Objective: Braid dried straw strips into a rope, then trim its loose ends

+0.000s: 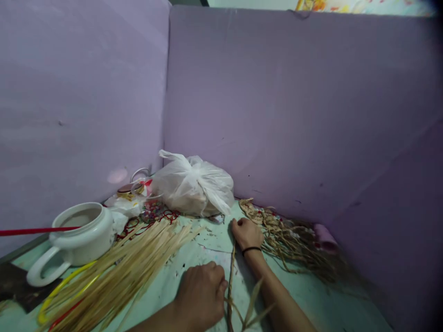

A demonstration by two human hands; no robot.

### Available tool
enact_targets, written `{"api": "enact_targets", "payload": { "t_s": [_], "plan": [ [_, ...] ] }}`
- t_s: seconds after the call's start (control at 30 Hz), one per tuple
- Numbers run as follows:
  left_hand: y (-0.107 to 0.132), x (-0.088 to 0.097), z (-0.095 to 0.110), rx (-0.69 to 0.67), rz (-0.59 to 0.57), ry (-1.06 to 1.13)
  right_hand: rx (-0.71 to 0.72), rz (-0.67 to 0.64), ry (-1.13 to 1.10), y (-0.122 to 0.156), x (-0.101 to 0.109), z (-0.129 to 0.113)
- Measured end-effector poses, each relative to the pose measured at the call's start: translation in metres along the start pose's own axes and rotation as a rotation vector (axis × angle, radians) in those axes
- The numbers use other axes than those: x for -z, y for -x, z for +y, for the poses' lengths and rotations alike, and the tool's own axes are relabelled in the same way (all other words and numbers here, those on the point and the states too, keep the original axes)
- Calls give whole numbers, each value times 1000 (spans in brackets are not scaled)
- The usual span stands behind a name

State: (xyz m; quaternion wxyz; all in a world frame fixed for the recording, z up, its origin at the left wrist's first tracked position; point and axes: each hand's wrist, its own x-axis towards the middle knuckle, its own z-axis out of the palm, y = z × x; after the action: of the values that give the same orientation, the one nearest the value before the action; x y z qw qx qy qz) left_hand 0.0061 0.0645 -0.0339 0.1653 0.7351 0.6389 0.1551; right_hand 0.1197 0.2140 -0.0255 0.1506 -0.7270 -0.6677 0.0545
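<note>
Brown twisted plant-fibre cord [232, 272]: lies lengthwise on the pale green tabletop [304, 291], nearer the wearer than the knotted white plastic bag [204, 184] and slightly right of it. Right hand [248, 233] closes round the cord's far end, just in front of the bag's right edge. Left hand [204, 290], fingers curled, sits beside the cord's near part, farther out from the bag; cannot tell whether it grips a strand.

Loose flat fibre strips [254, 297] splay from the cord's near end, farthest from the bag. Judgement: the far end wants firm anchoring, the cord straight and evenly taut; spread strips are best kept apart, each turn snugged before the next.

Beyond: long straw-coloured fibre bundle [148, 258], front-left of bag, a handy reserve; tangled brown braided pile [284, 235], right of bag, best kept from snagging the cord.
</note>
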Motion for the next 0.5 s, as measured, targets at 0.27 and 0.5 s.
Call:
{"api": "enact_targets", "payload": {
  "t_s": [0.27,0.5],
  "plan": [
    [0,4,1,-10,-20,9,4,6,79,31,2,5],
    [2,3,1,-18,-12,7,-86,21,-110,28,-1,5]
  ]
}}
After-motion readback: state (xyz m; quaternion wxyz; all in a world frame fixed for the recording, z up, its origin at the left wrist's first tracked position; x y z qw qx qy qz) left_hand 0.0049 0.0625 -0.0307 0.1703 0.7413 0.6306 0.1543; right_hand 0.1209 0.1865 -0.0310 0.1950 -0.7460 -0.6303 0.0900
